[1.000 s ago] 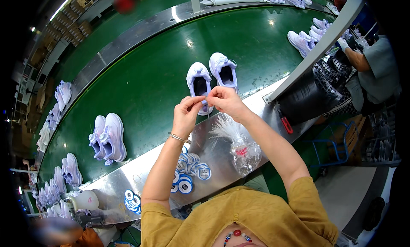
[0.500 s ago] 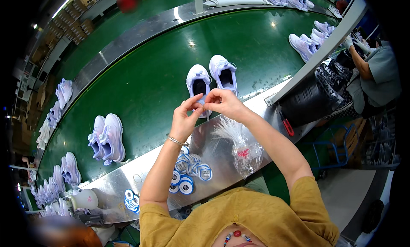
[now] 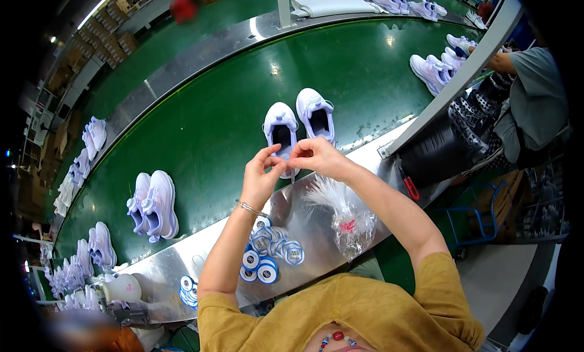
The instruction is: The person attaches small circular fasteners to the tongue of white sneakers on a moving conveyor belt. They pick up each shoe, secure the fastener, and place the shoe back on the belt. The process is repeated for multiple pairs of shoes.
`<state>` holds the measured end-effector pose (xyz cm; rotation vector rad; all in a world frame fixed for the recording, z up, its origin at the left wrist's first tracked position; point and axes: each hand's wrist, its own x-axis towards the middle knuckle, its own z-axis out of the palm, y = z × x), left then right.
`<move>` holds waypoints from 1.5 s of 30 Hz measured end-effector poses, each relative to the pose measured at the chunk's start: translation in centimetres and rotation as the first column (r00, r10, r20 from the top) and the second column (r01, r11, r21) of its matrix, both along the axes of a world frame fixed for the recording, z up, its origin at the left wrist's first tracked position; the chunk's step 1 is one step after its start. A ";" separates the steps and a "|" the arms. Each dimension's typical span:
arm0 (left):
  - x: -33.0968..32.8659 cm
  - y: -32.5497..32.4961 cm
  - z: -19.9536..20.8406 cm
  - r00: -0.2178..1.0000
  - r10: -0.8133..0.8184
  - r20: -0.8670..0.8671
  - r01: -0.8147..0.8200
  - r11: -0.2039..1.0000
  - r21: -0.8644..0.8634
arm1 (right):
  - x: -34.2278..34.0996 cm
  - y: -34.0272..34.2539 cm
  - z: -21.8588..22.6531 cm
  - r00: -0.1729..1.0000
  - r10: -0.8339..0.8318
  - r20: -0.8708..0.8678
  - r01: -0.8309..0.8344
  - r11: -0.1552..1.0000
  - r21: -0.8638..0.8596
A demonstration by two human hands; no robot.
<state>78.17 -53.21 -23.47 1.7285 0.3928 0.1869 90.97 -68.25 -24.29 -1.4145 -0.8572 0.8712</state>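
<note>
And both hands meet over the heel end of the L shoe, at the near edge of the green belt! L hand on the left side, R hand on the right, fingertips close together. Fingers narrow on both, pinch-like; whether anything's held, can't tell, too small. Shoe stretches out beyond the fingertips: long axis runs away from the person, toe far, heel near, toe leaning a touch left. Nearer hand? Approx. a tie, both at the heel. R shoe sits alongside, approx. parallel, toe a bit farther out, heel just past the R hand. Btwn the forearms, on the steel desk: round blue-and-white tags plus bagged clear strands.
</note>
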 end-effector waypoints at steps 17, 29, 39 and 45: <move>6.4 6.6 -1.3 0.963 -0.264 0.056 0.186 0.800 0.571 | -0.2 5.0 -2.9 0.597 -0.388 0.702 0.510 0.859 0.042; 4.6 2.8 -1.5 0.968 -0.199 0.153 0.033 0.705 0.709 | 0.8 3.2 -3.7 0.726 -0.284 0.626 0.334 0.942 0.040; 4.2 2.4 -4.5 0.922 0.002 0.387 -0.237 0.795 0.559 | 0.9 7.5 1.5 0.419 -0.004 0.908 0.167 0.983 -0.073; 1.2 2.7 -5.1 0.907 0.243 0.345 -0.381 0.823 0.421 | 2.3 6.5 1.3 0.291 0.154 0.944 0.020 0.986 -0.167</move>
